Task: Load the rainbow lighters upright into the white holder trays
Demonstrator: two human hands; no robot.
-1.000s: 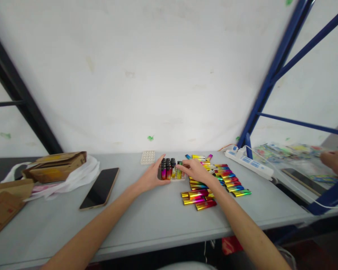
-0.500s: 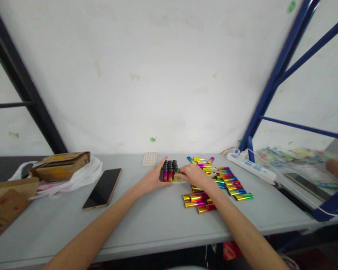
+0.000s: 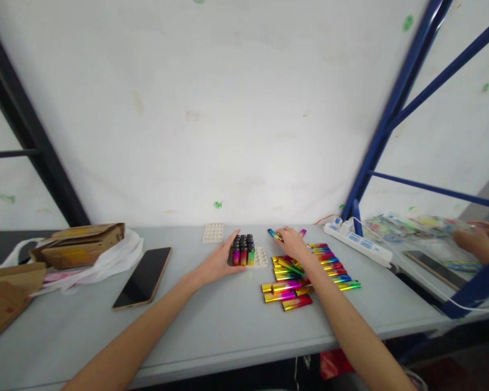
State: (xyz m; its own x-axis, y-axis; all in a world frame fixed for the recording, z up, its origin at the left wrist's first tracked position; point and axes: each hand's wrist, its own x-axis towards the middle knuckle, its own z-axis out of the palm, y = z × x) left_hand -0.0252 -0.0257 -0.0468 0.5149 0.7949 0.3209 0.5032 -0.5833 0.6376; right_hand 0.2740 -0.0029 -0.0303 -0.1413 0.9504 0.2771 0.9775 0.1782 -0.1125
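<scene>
Shiny rainbow lighters (image 3: 243,257) with black tops stand upright in rows, filling the left part of a white holed tray (image 3: 261,257). Curled around their left side is my left hand (image 3: 219,262), thumb in front and fingers behind. My right hand (image 3: 292,243) is at the back of a pile of loose lighters (image 3: 285,285), its fingers closed on a lighter (image 3: 273,233) lying there. How firm that hold is, I cannot see, as the hand covers part of it.
A second white holed tray (image 3: 213,232) lies near the wall. To the left are a phone (image 3: 143,277), a cardboard box (image 3: 79,245) and a plastic bag (image 3: 122,251). A power strip (image 3: 358,242) lies right, beside a blue metal frame (image 3: 375,146). Another person's hand (image 3: 472,243) shows far right.
My right hand has left the standing lighters and moved right and back to the loose pile. Bare tray holes now show. My left hand stays around the standing lighters.
</scene>
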